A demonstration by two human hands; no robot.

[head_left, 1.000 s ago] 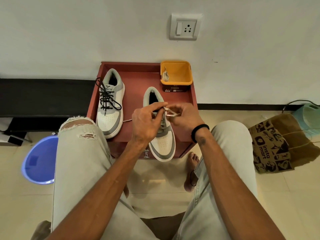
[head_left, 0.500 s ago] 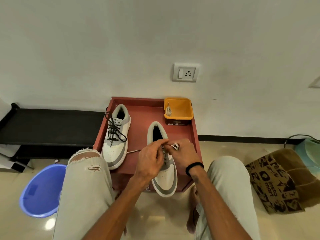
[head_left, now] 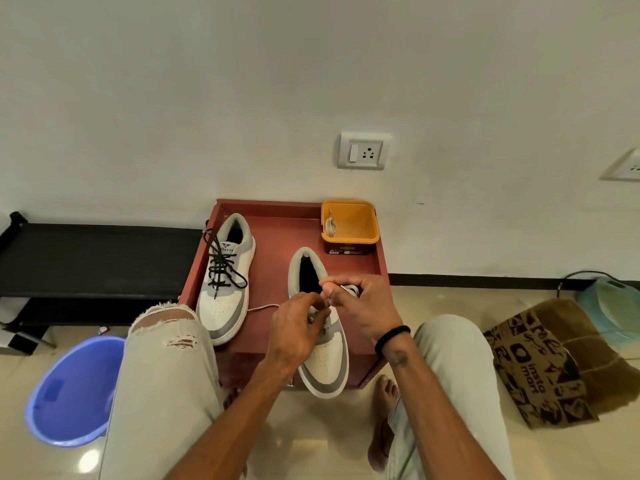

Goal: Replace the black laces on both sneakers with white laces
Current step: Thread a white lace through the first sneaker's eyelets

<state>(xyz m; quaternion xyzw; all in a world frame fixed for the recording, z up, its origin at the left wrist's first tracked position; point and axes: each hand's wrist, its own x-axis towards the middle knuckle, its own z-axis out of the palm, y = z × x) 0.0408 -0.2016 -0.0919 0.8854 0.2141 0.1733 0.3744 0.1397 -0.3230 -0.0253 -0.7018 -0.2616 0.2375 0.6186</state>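
Two white and grey sneakers stand on a low red table [head_left: 277,237]. The left sneaker [head_left: 225,278] carries black laces [head_left: 221,265]. The right sneaker [head_left: 323,355] lies under my hands, toe over the table's front edge. My left hand [head_left: 298,327] pinches a white lace [head_left: 263,307] at the eyelets; the lace's loose end trails left across the table. My right hand [head_left: 360,303] grips the same lace at the tongue. A second white lace [head_left: 329,226] sits coiled in the orange tub [head_left: 356,220].
A blue plastic basin [head_left: 69,389] sits on the floor at left, beside my knee. A brown paper bag [head_left: 540,362] lies at right, with a pale green container [head_left: 613,306] behind it. A black bench [head_left: 97,258] runs along the wall at left.
The camera has tilted up, so the table and hands sit lower in view. My hands stay on the right sneaker's lace area, fingers shifting slightly.
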